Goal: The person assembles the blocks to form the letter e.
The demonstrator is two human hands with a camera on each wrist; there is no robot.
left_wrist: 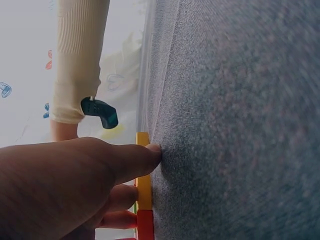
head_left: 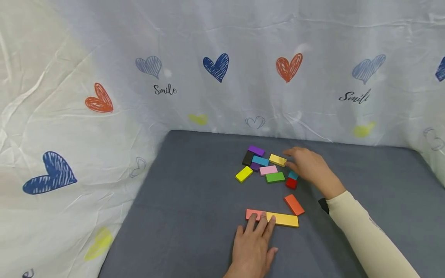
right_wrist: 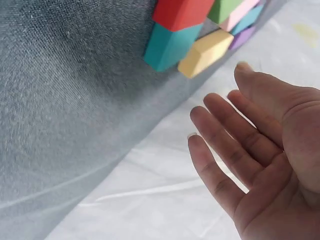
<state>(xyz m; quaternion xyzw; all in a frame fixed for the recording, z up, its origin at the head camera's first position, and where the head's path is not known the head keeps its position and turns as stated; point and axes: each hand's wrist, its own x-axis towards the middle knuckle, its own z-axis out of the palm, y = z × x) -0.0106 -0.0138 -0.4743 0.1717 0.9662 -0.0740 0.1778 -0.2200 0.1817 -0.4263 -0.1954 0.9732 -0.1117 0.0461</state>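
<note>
My left hand (head_left: 252,249) rests its outstretched fingertips on a row of two flat wooden blocks, a salmon-red block (head_left: 249,214) and a yellow-orange block (head_left: 286,220), laid end to end. In the left wrist view its thumb lies along the yellow-orange block (left_wrist: 144,192). Farther back, my right hand (head_left: 311,170) hovers with spread fingers beside a pale yellow block (head_left: 277,160). The right wrist view shows a gap between that hand and the pale yellow block (right_wrist: 205,52). Below it are a teal block (head_left: 293,175) and a red block (head_left: 291,183), end to end.
An orange block (head_left: 294,204) lies slanted behind the row. Green (head_left: 275,177), pink (head_left: 268,170), blue (head_left: 260,161), purple (head_left: 256,150), black (head_left: 248,158) and bright yellow (head_left: 244,174) blocks cluster on the grey cloth (head_left: 194,185). A white curtain (head_left: 250,96) with hearts hangs behind.
</note>
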